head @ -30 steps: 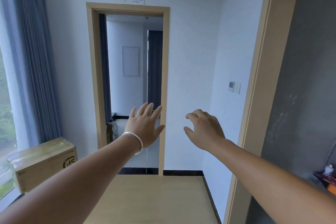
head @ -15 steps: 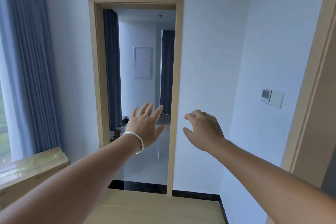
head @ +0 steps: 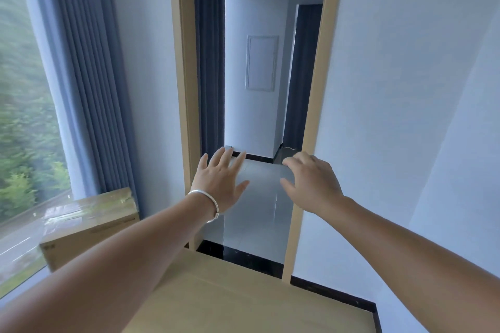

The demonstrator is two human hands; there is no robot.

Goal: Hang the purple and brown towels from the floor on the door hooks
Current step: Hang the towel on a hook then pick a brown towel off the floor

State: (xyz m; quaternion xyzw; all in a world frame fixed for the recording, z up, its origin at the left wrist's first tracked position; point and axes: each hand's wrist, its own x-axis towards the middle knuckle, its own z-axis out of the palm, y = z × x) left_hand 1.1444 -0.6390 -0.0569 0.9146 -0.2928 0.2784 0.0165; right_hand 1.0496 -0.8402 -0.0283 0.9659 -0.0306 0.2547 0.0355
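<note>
Hands reach forward at chest height toward an open doorway, both empty. The left hand (head: 220,180), with a silver bracelet (head: 209,204) on its wrist, has its fingers straight and spread, palm facing away; the right hand (head: 311,184) has its fingers loosely curled downward and grips nothing. The two are apart, side by side, seen in front of the door frame (head: 311,121), which is light wood and opens onto a room with a pale glossy floor (head: 257,213), a white wall panel (head: 262,62) and dark curtains. No purple or brown towel and no door hook shows in the head view, so where they lie cannot be told. To the left a blue-grey curtain (head: 86,76) hangs beside a large window (head: 24,116) with green trees outside, and a cardboard box (head: 89,224) sits below it against the wall. A light wooden surface (head: 243,300) fills the bottom centre, below the arms.
</note>
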